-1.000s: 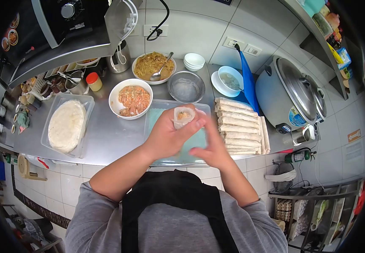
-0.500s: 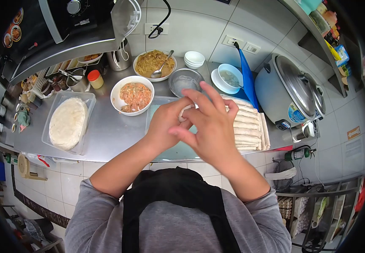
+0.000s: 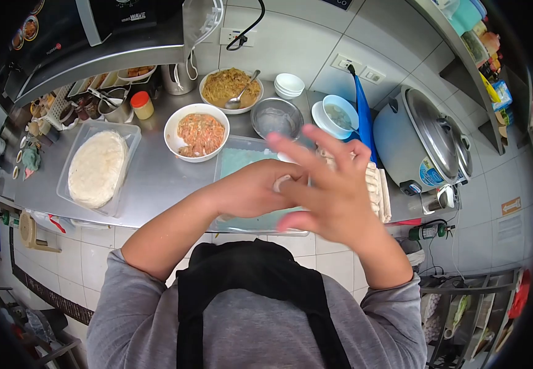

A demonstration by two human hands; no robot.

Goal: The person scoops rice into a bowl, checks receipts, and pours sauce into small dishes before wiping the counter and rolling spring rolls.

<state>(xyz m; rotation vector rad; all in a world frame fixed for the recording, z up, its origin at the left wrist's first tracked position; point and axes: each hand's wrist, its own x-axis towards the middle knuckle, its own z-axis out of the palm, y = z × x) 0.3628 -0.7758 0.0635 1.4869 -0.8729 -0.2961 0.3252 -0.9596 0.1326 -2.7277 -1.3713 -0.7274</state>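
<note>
My left hand (image 3: 251, 189) is closed around a pale spring roll (image 3: 282, 182), whose whitish end shows between the fingers. Most of that roll is hidden by the hand. Just beside it, my right hand (image 3: 334, 200) has its fingers spread and blurred, with a finger at the roll's end. Both hands are above a clear plastic tray (image 3: 232, 147) with a pale green base. Beyond my right hand lie several finished spring rolls (image 3: 374, 190), partly covered by it. A white bowl of pinkish meat filling (image 3: 200, 134) stands behind the tray.
At left, a clear container holds a stack of round wrappers (image 3: 98, 169). Behind are a bowl of brown shredded filling (image 3: 226, 87) with a spoon, a metal bowl (image 3: 277, 119), a blue-white bowl (image 3: 338, 112) and a red-lidded jar (image 3: 142, 104). A large cooker (image 3: 411, 141) stands right.
My right hand has spread its fingers and moved slightly right and down. My left hand has come lower, turning flatter around the roll. The camera view has shifted slightly.
</note>
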